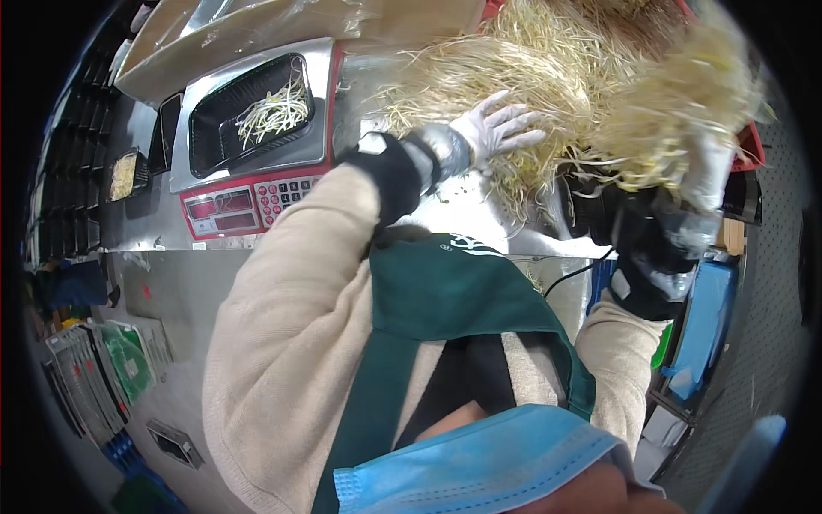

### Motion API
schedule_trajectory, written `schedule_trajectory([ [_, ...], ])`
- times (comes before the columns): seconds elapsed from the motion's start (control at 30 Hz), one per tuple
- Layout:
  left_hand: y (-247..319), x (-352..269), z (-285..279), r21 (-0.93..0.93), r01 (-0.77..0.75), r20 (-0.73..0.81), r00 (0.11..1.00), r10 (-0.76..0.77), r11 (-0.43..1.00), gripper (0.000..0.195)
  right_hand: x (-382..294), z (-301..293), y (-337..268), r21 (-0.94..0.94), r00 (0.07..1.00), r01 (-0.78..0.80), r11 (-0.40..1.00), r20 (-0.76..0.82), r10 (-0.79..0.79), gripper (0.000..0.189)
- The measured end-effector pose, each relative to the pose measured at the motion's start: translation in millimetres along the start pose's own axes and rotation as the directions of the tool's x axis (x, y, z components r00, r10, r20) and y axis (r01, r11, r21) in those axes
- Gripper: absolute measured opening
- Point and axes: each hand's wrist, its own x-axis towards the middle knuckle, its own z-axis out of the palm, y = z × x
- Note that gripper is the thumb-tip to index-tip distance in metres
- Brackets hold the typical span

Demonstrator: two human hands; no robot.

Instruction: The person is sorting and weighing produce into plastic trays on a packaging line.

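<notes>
My left hand (498,128), in a white glove, lies palm down with fingers spread at the near edge of a large heap of bean sprouts (514,70). Motion blurs my right hand (706,164), also gloved, at the right side of the heap. It grips a big clump of bean sprouts (674,103), which hides most of its fingers. Left of my left hand stands a digital weighing scale (319,138) with a steel platform and a red housing. On it rests a black plastic tray (215,138) holding a small bunch of bean sprouts (275,115).
Stacked black trays (61,173) line the far left. A filled tray (124,175) sits near them. Behind the scale is a cardboard box (257,42) with clear plastic. A red crate (751,149) shows at right, and a black cable (578,271) hangs below the table edge.
</notes>
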Motion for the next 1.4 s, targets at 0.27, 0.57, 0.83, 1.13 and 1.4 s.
schedule_trajectory([
  [0.27,50.3,-165.6,-20.7,-0.418,0.192,0.108,0.981,-0.161,0.888,0.052,-137.0,240.1,56.2,-0.593,0.89,0.45,0.667,0.355,-0.285,0.066],
  [0.57,27.0,-157.1,-48.4,-0.784,0.274,-0.168,0.77,-0.616,0.556,0.047,-150.4,277.7,58.9,-0.286,0.771,0.556,0.781,0.527,-0.356,0.078],
  [0.83,30.6,-150.4,-9.2,-0.436,0.549,0.269,0.836,-0.479,0.713,0.139,-181.9,214.2,50.3,-0.498,0.819,0.427,0.755,0.567,-0.09,0.109],
  [1.13,14.6,-130.9,15.6,-0.211,0.606,0.163,0.796,-0.584,0.767,0.096,-136.8,218.5,83.7,-0.644,0.84,0.489,0.588,0.529,-0.12,0.078],
  [1.4,40.3,-141.1,28.4,-0.222,0.609,0.085,0.79,-0.607,0.762,0.102,-166.7,217.7,91.8,-0.641,0.811,0.357,0.679,0.573,0.116,0.085],
])
